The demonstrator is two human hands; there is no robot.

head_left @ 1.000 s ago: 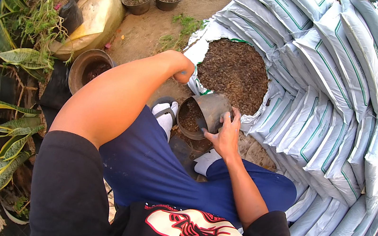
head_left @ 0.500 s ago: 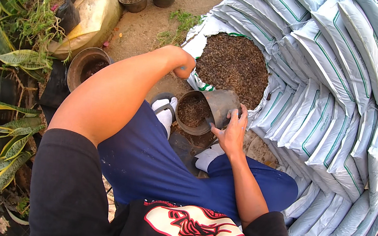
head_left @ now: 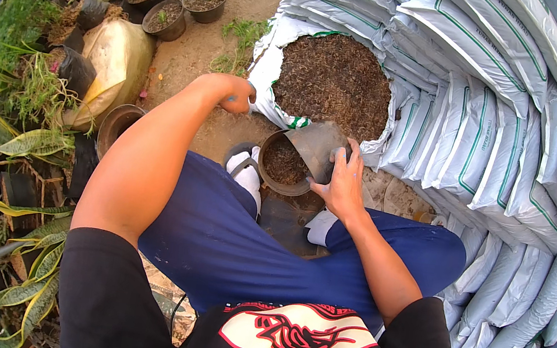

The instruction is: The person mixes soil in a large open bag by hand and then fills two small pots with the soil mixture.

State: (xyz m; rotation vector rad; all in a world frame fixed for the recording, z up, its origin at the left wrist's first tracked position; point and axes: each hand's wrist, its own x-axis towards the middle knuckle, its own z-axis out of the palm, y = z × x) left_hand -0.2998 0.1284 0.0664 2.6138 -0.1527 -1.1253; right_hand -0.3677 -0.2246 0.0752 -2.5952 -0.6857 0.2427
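Note:
My left hand (head_left: 238,95) is closed beside the left edge of an open white sack (head_left: 262,87) filled with brown, crumbly potting mix (head_left: 333,82). Whether its curled fingers hold anything is hidden. My right hand (head_left: 343,179) grips a dark grey plastic pot (head_left: 316,147), thumb on the near side and fingers over the far side. This pot is tilted, and its edge overlaps the mouth of a round brown pot (head_left: 288,188) between my feet. Soil (head_left: 284,161) shows inside the brown pot.
Stacked white sacks (head_left: 466,135) with green lines rise along the right. Potted plants (head_left: 205,1) stand at the far left, near a yellowish sack (head_left: 121,62). Another brown pot (head_left: 114,126) is partly behind my left forearm. Variegated long-leaved plants (head_left: 43,146) crowd the left.
The view has shifted, so the surroundings sit differently. My left hand has drawn slightly back from the sack's opening. The right hand keeps hold of the tilted grey pot, which overlaps the brown rim more.

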